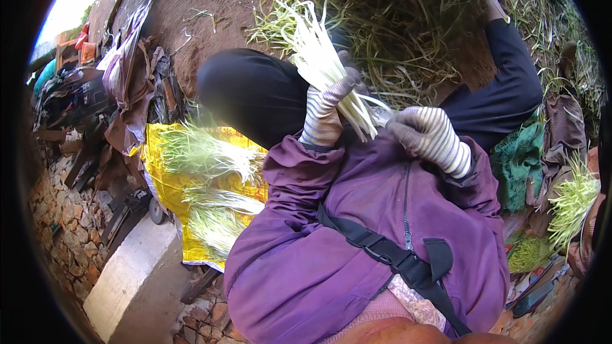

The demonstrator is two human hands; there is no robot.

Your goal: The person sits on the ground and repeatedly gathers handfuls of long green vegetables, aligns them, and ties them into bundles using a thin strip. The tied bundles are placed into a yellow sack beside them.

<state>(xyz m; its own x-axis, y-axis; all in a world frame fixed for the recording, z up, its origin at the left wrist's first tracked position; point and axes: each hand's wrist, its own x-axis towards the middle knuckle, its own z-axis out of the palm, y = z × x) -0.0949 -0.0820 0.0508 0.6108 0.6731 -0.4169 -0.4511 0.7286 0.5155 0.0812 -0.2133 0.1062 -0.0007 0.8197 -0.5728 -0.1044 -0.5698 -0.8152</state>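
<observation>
My left hand (330,105), in a striped knit glove with grey fingers, grips a bunch of pale leafy stalks (318,50) that look like blanched chives. The leafy tops point up and away, while the white cut ends stick out below my fist. Close to these ends is my right hand (425,136), gloved the same way, with its fingertips pinched on a thin pale strip (381,113). Whether that strip is leaf or plastic is unclear. Both hands are above my lap, in front of my purple jacket (368,191).
A yellow printed sack (165,153) on my left bears several stalk bunches (210,153). Loose grassy leaves (397,24) are heaped ahead. On my right are green netting (519,167) and another pale bunch (573,198). A concrete block (129,267) and stones (71,229) lie lower left.
</observation>
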